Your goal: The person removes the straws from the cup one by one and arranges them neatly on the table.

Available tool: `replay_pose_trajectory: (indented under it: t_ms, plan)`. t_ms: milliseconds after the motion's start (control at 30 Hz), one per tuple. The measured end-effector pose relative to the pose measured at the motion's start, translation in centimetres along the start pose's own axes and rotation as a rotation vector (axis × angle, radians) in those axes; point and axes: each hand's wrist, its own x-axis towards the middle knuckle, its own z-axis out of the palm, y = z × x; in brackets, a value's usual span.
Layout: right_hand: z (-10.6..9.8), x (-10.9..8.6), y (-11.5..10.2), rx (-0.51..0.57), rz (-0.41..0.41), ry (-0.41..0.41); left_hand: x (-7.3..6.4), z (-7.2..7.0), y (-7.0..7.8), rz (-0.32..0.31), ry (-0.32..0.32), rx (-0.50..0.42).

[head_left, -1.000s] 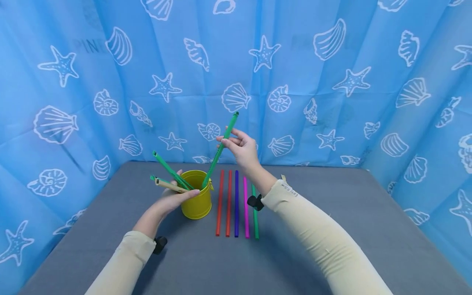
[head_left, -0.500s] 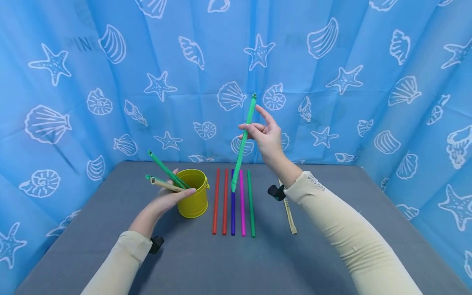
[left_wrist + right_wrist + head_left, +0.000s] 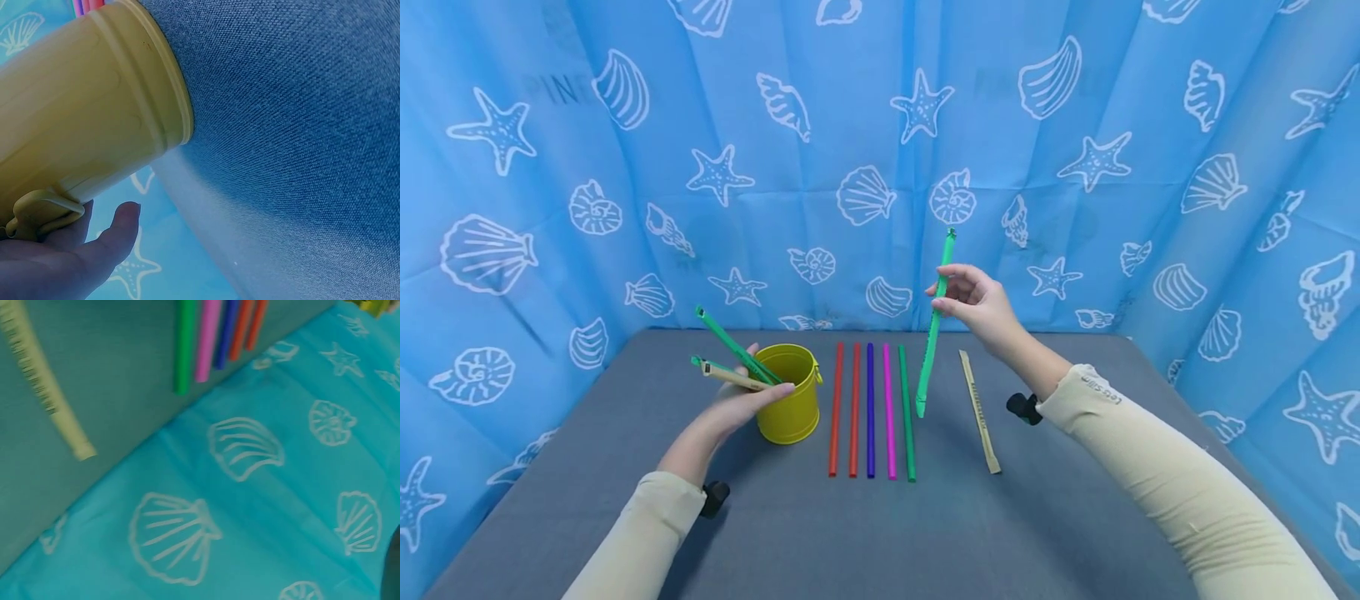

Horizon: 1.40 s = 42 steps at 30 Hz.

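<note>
My left hand [image 3: 722,421] holds a small yellow metal bucket [image 3: 790,415] by its side, thumb along the rim. In the left wrist view its fingertips [image 3: 125,228] lie beside the bucket's handle lug [image 3: 44,212]. Green wrapped straws [image 3: 730,340] and a beige wrapped straw [image 3: 728,375] lean out of the bucket to the left. Above the table, my right hand [image 3: 981,308] pinches another green wrapped straw [image 3: 929,358], nearly upright with its lower end pointing down. The right wrist view does not show that grip. On the table, right of it, lies a beige wrapped straw [image 3: 977,408].
Two red straws [image 3: 835,408], a blue straw [image 3: 871,408], a pink straw [image 3: 890,408] and a green straw [image 3: 906,408] lie in a row right of the bucket. A grey cloth covers the table [image 3: 850,542]. Behind it hangs a blue shell-patterned curtain [image 3: 880,125].
My right hand has lifted the green wrapped straw out of the bucket, carried it right over the row, then lowered it. The left hand stays at the bucket.
</note>
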Motion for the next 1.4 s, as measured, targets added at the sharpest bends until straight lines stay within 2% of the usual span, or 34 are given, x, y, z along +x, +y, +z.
replay_pose_trajectory:
  t_ms: [233,533,700,1000,1400]
  plan:
    - [-2.6,-1.5,1.4,-0.082,0.128,-0.061,0.0,-0.1,0.0,0.012,-0.013,-0.001]
    - [-5.4,-3.3,2.9,-0.235,0.219,-0.195,0.0,0.0,-0.1,0.012,-0.003,0.008]
    - [-6.8,-4.1,3.7,-0.263,0.268,-0.237,-0.1,0.0,0.0,0.004,-0.001,0.012]
    - [-8.6,-5.0,6.3,-0.307,0.356,-0.245,-0.4,0.0,0.1,-0.010,-0.005,0.005]
    - [-9.9,-6.0,10.6,-0.390,0.408,-0.263,-0.2,0.1,0.2,-0.014,0.000,0.019]
